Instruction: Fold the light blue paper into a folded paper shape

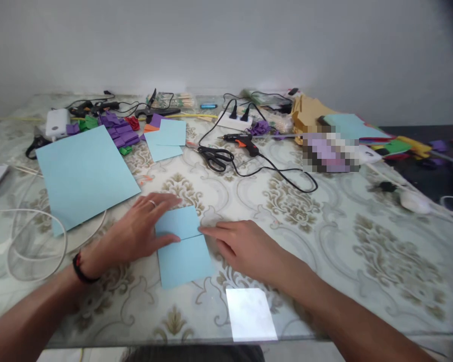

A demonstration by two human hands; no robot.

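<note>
A light blue paper (185, 264) lies in front of me, crossed by a dark line that is either a fold edge or a join; I cannot tell which. My left hand (138, 229), with a ring and a dark bracelet, rests on its left side, thumb and fingers spread apart around the upper part. At the right end of the line, the outstretched index finger of my right hand (245, 246) touches the paper, while its other fingers are curled under. Nearer to me lies a bright white square (251, 314).
A large blue sheet (88, 176) lies left, with smaller blue squares (172, 131) behind. Farther back are black scissors (216, 158), a corded glue gun (243, 142), a power strip (236, 119) and purple paper strips (123, 131). A white cable (38, 279) loops at left.
</note>
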